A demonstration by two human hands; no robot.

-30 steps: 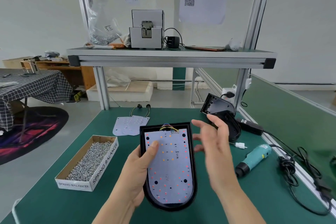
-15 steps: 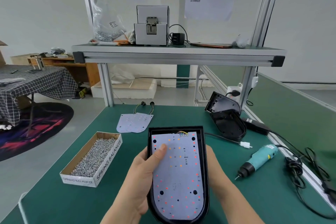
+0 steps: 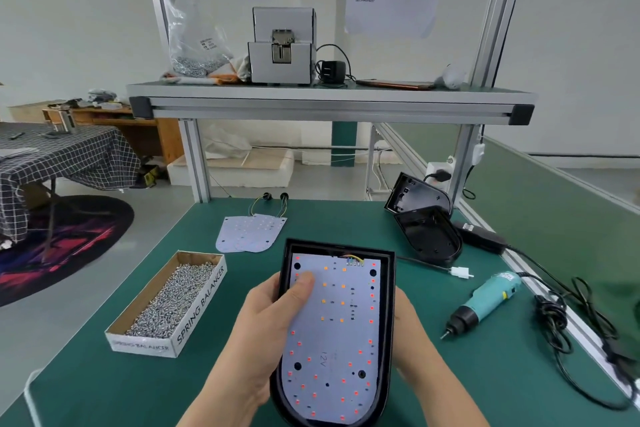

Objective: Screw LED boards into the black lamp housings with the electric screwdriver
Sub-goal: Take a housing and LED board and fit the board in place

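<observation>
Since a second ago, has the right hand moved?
Yes. The right hand dropped back from the spare housing toward the person, onto the right edge of the held housing.

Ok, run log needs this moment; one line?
left hand grips lamp housing, thumb on LED board; right hand behind housing; screwdriver on table

The right hand, raised before, now grips the lamp housing from the right.

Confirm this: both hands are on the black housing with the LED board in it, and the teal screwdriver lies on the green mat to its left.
Wrong side. In the head view the teal screwdriver lies on the green mat to the right of the black housing. The left hand and right hand are on it, LED board inside.
</observation>
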